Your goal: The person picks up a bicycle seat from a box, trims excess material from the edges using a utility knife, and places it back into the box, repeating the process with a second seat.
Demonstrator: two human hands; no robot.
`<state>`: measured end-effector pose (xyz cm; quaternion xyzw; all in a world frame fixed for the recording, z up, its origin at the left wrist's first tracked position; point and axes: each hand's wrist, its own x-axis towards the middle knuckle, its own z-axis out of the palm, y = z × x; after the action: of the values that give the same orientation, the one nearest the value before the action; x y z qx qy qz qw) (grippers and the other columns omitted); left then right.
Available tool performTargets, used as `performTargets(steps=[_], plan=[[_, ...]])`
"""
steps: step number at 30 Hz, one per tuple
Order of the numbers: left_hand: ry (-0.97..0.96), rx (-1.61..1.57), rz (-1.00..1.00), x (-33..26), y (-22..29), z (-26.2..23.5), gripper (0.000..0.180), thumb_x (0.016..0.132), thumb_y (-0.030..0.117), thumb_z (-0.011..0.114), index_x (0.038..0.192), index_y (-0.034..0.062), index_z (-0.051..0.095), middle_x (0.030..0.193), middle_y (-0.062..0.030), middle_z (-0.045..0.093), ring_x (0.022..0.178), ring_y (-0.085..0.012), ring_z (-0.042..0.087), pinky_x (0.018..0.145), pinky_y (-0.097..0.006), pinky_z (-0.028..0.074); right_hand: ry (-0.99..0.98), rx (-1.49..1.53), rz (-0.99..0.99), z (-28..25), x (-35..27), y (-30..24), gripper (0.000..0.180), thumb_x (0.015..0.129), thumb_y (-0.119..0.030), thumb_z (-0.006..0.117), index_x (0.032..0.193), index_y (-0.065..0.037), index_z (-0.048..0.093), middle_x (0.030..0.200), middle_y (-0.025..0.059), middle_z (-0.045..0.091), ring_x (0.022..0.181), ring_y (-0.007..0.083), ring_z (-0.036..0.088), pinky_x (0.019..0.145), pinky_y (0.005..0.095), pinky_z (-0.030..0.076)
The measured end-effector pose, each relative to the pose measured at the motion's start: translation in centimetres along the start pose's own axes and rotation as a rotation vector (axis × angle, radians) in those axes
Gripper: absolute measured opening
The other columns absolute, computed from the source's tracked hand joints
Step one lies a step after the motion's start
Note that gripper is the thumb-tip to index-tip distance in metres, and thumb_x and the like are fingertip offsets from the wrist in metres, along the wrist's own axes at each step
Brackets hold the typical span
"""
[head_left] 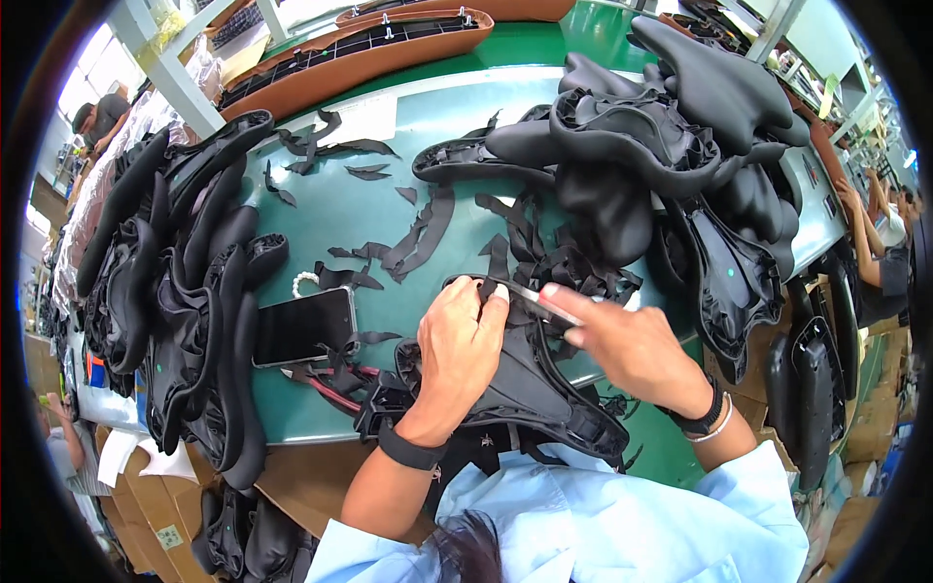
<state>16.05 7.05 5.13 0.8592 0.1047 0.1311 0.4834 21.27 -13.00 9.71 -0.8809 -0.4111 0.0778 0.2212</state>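
Observation:
A black seat cover shell, like a saddle turned underside up [520, 384], rests at the table's near edge against my body. My left hand [455, 340] is closed over its far rim and pinches a strip of black material [489, 289] between thumb and fingers. In my right hand [632, 350] is a slim knife with a metal blade [540, 304], its tip reaching the strip beside my left thumb. Most of the knife's handle is hidden in my fingers. Black offcuts [573, 272] lie heaped just beyond both hands.
Stacked black saddles [185, 282] stand on the left, with another pile [661, 146] at the far right. A phone [305, 327], red-handled pliers [335, 389] and loose scraps [423, 233] lie on the green table [330, 219]. Brown curved panels [360, 58] are behind. Other people work at both sides.

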Motion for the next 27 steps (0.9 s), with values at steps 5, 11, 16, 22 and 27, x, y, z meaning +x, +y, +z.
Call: performTargets(steps=[5,11,16,22,27], plan=[[0.186,-0.768,-0.391,0.6,-0.6,-0.3,0.022,0.092,0.022,0.058,0.078,0.0050,0.058,0.065,0.0023,0.052,0.067,-0.0069,0.053,0.058,-0.026,0.041,-0.131,-0.245,0.093,0.6,-1.7,-2.4,0.058,0.090,-0.016,0.059,0.144,-0.015,0.037,0.076,0.0142,0.062,0.059,0.0347,0.060,0.049,0.0444,0.042],[0.179,-1.000,-0.014,-4.3,-0.5,-1.5,0.023,0.090,0.023,0.062,0.077,0.0076,0.052,0.081,-0.0031,0.061,0.075,-0.0167,0.058,0.065,-0.032,0.046,0.157,0.098,0.104,3.1,-4.3,-1.1,0.057,0.087,-0.021,0.066,0.137,-0.007,0.044,0.073,0.0171,0.062,0.057,0.0351,0.061,0.051,0.0402,0.046],[-1.105,-0.467,0.166,-11.6,0.3,-0.9,0.038,0.084,0.037,0.070,0.082,0.0005,0.061,0.075,-0.0093,0.061,0.068,-0.0224,0.059,0.061,-0.035,0.046,0.055,0.459,0.325,4.0,-3.1,-1.1,0.035,0.079,-0.015,0.071,0.107,-0.001,0.057,0.078,0.0045,0.055,0.071,0.0169,0.052,0.070,0.0293,0.045],[-0.099,-0.623,-0.279,-18.3,-2.1,3.8,0.058,0.086,0.041,0.068,0.117,-0.0055,0.053,0.105,-0.0159,0.065,0.099,-0.0222,0.063,0.086,-0.032,0.048,0.285,0.596,0.198,8.3,-6.4,-3.5,0.042,0.084,-0.011,0.063,0.121,0.001,0.046,0.102,0.0087,0.049,0.094,0.0198,0.048,0.087,0.0306,0.039],[0.547,-0.828,-0.326,-20.9,-0.5,-0.9,0.050,0.091,0.026,0.065,0.129,-0.0024,0.049,0.122,-0.0083,0.058,0.108,-0.0158,0.054,0.095,-0.030,0.043,0.158,1.026,0.084,9.1,-6.5,-8.2,0.040,0.085,-0.005,0.061,0.120,0.001,0.043,0.107,0.0120,0.053,0.081,0.0160,0.059,0.064,0.0263,0.051]])
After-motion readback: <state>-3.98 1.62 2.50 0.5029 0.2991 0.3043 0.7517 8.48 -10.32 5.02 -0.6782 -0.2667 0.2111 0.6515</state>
